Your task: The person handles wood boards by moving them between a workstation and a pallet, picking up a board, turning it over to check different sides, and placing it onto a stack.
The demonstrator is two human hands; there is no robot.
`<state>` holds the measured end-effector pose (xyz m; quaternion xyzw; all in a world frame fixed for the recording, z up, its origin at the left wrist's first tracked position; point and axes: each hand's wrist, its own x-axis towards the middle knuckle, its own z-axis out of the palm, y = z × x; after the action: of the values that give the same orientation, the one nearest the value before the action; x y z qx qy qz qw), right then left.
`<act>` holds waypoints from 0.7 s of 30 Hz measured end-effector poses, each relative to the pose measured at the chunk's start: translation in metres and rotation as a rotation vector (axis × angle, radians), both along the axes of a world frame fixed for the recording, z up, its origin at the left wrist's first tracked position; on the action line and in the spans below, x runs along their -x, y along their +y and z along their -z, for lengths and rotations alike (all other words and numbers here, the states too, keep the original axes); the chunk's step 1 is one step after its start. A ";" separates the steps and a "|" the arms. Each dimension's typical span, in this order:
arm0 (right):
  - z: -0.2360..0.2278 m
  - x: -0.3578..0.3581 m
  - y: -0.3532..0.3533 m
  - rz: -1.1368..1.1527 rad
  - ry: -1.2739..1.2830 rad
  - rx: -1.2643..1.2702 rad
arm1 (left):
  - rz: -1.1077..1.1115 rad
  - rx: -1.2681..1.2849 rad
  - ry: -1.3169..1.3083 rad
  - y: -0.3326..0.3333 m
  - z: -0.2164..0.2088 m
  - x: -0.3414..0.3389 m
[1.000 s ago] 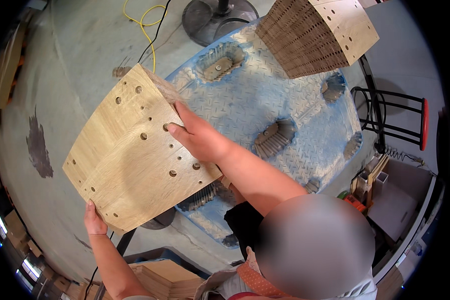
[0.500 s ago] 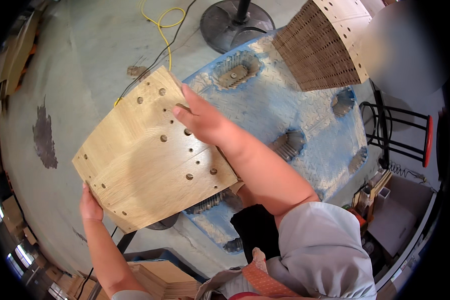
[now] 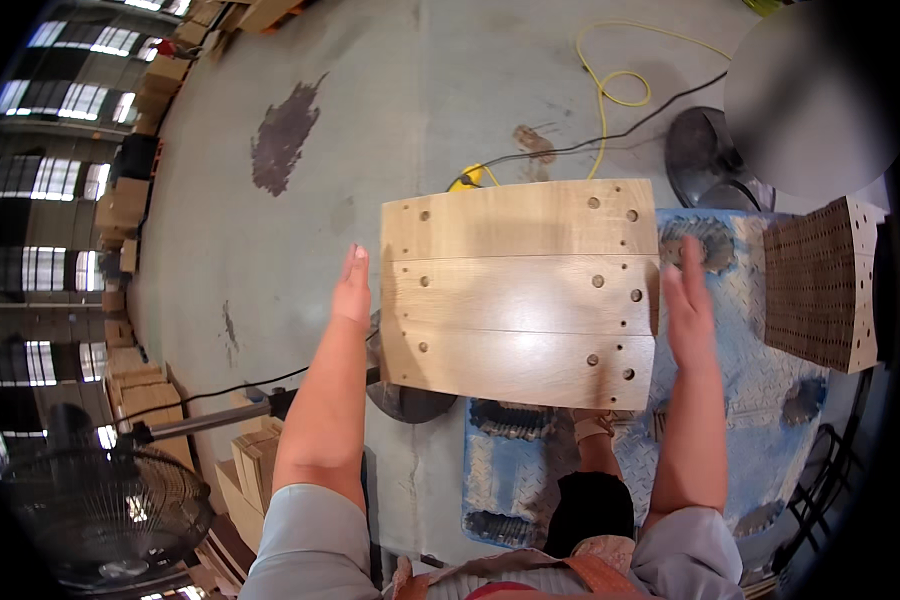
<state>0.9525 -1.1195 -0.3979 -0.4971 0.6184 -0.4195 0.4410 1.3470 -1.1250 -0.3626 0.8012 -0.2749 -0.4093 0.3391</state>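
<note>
A block of light wooden boards (image 3: 510, 295) lies in front of me, its top face crossed by two seams and drilled with round holes near both ends. Flat and upright beside its left end is my left hand (image 3: 351, 287), fingers stretched out, with a narrow gap to the wood. At the opposite end my right hand (image 3: 689, 315) is also open, palm turned toward the boards, fingers extended and thumb side apart. Neither hand wraps around the wood. What carries the boards from below is hidden.
A worn blue plastic pallet (image 3: 740, 400) extends right, bearing a tall stack of drilled boards (image 3: 815, 285). A black fan (image 3: 105, 510) stands lower left. Yellow cable (image 3: 602, 110) and black cord (image 3: 610, 137) run across the floor. My leg (image 3: 590, 500) is below the boards.
The boards have swung from slanted to nearly level and sit farther right in view. Both hands have come off them and now flank the two ends. My view has turned left.
</note>
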 end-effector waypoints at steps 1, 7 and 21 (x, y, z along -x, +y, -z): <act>-0.013 0.006 0.015 0.003 0.033 0.067 | 0.000 0.081 -0.076 0.015 -0.003 -0.006; -0.074 -0.008 0.162 -0.042 -0.013 0.236 | -0.064 0.587 0.008 0.173 -0.039 0.066; -0.115 0.060 0.369 -0.564 0.424 -0.031 | 0.332 0.178 1.060 0.464 -0.196 0.147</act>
<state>0.8923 -0.7508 -0.2830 -0.7174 0.5411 -0.1593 0.4088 1.2002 -0.6607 -0.1669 0.4002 -0.2229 -0.7789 0.4282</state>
